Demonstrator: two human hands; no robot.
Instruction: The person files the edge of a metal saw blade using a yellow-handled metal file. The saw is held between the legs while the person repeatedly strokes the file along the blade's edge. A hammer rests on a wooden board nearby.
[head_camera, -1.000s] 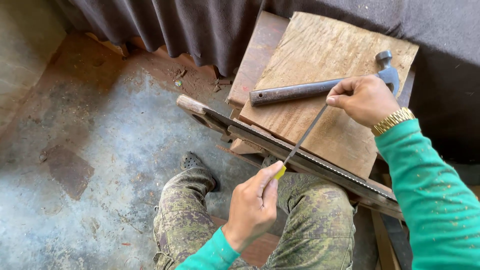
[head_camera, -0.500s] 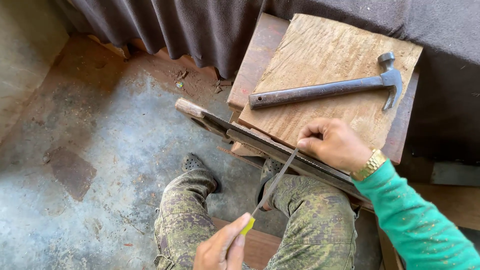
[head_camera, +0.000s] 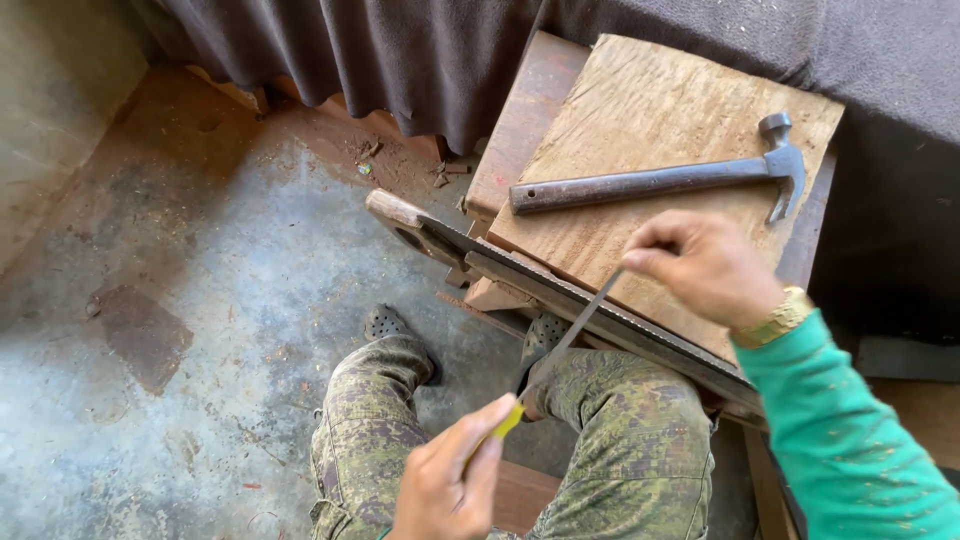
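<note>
Both hands hold a file (head_camera: 565, 340) across the saw (head_camera: 600, 315) at the desk (head_camera: 640, 110) edge: left hand (head_camera: 450, 485) closed on its yellow handle, right hand (head_camera: 700, 265) pinching its tip. A hammer (head_camera: 660, 180) lies behind.

Soft daylight, perhaps from left; faint shadows; moving hands slightly blurred; rest sharp.

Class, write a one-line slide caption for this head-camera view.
Both hands, left hand and right hand, hold a file across a saw blade, hammer nearby.
</note>
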